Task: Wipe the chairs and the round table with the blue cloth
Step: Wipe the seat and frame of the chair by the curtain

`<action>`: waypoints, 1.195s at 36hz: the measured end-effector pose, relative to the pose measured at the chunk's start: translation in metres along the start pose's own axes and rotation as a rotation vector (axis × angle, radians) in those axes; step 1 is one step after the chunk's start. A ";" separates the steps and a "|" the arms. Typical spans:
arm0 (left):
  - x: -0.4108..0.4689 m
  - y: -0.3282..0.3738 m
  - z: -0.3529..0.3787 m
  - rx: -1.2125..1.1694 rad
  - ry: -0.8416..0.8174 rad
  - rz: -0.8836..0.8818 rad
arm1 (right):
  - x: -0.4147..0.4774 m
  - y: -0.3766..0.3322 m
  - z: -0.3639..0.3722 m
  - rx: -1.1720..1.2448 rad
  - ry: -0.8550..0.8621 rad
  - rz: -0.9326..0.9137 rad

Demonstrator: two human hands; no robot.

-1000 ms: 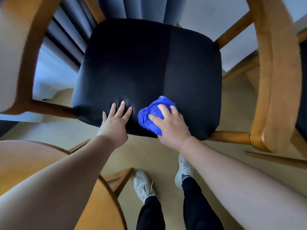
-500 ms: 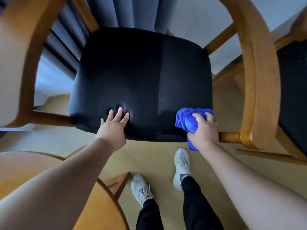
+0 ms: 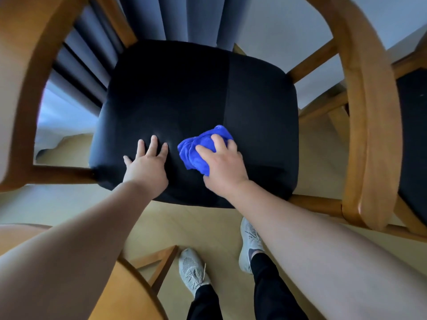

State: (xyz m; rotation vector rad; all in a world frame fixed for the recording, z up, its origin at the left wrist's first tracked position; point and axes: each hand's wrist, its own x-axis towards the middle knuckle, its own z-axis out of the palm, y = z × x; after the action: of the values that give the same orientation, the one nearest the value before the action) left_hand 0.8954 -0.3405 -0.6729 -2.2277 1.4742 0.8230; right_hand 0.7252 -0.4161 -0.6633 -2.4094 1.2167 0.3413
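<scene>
Pale wood flooring (image 3: 203, 229) lies beneath both forearms, and grey curtains (image 3: 184, 17) hang beyond the fingertips; between them stands a wooden armchair (image 3: 314, 202) whose black padded seat (image 3: 196, 88) bears both hands. The left hand (image 3: 146, 166) lies flat on the near part of the seat, fingers straight and slightly spread, holding nothing; just to its right, parted from it by a narrow strip of black, the right hand (image 3: 223, 165) grips the blue cloth (image 3: 198, 148), thumb and fingers curled over the bunched folds and pressing them onto the seat. The cloth shows ahead of the right knuckles and to the left of the thumb; the rest is hidden under the palm. One curved armrest (image 3: 25, 93) sweeps round well left of the left hand, blurred; the other armrest (image 3: 369, 116) arcs well right of the right hand, and beyond it shows the dark seat of a second chair (image 3: 413, 139). Under the left forearm the rim of the round table (image 3: 131, 299) cuts across the corner; between the two forearms, behind the wrists, stand two grey shoes (image 3: 191, 271) below black trousers (image 3: 272, 289).
</scene>
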 end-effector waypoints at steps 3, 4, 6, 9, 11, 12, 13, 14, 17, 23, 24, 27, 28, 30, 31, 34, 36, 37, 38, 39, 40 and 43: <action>0.002 0.005 0.001 0.032 -0.032 -0.029 | 0.002 0.008 0.001 -0.017 0.002 -0.045; 0.002 0.006 0.002 0.048 -0.042 -0.032 | 0.003 0.012 -0.002 -0.026 -0.005 -0.061; 0.001 0.007 0.003 0.072 -0.054 -0.030 | 0.002 0.027 -0.008 -0.038 -0.028 -0.059; 0.002 0.004 0.001 0.079 -0.068 -0.025 | -0.014 0.066 -0.015 -0.052 -0.022 0.079; 0.001 0.004 -0.002 0.063 -0.093 -0.016 | -0.030 0.096 -0.018 -0.032 0.002 0.267; 0.001 0.004 -0.004 0.054 -0.105 -0.014 | -0.036 0.107 -0.020 -0.020 0.015 0.360; 0.001 0.003 -0.005 0.045 -0.113 -0.014 | -0.040 0.113 -0.022 -0.013 0.026 0.439; 0.001 0.002 -0.007 0.036 -0.120 -0.013 | -0.042 0.118 -0.023 -0.004 0.028 0.507; 0.001 -0.002 -0.009 0.008 -0.125 0.002 | -0.047 0.125 -0.022 0.052 0.052 0.687; -0.002 0.000 -0.008 0.029 -0.130 0.022 | -0.048 0.132 -0.025 0.341 0.177 0.951; -0.002 0.000 -0.008 0.023 -0.129 0.022 | -0.046 0.128 -0.026 0.372 0.221 0.938; -0.001 -0.003 -0.010 0.003 -0.134 0.036 | -0.037 0.113 -0.032 0.320 0.307 0.761; -0.001 -0.004 -0.011 0.001 -0.136 0.040 | -0.031 0.105 -0.035 0.279 0.303 0.690; -0.001 -0.003 -0.011 0.001 -0.143 0.042 | -0.015 0.085 -0.043 0.228 0.283 0.549; -0.001 -0.003 -0.010 0.005 -0.144 0.038 | -0.005 0.073 -0.048 0.211 0.265 0.479; -0.001 -0.001 -0.009 0.026 -0.135 0.032 | 0.030 0.038 -0.057 0.142 0.166 0.298; 0.000 0.000 -0.009 0.029 -0.136 0.031 | 0.049 0.019 -0.057 0.063 0.102 0.193; 0.000 0.000 -0.009 0.030 -0.137 0.030 | 0.055 0.012 -0.055 0.018 0.074 0.149; 0.000 0.000 -0.009 0.032 -0.137 0.027 | 0.060 0.007 -0.050 -0.023 0.049 0.112; 0.000 0.001 -0.008 0.035 -0.135 0.024 | 0.063 0.006 -0.045 -0.051 0.032 0.088; 0.000 0.001 -0.008 0.039 -0.133 0.021 | 0.064 0.006 -0.041 -0.063 0.024 0.079; 0.001 0.002 -0.007 0.050 -0.136 0.019 | 0.065 0.014 -0.036 -0.060 0.030 0.062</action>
State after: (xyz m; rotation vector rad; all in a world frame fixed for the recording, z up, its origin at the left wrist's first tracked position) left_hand 0.8956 -0.3461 -0.6679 -2.0804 1.4386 0.9141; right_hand 0.7531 -0.4864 -0.6606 -2.4395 1.3147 0.3662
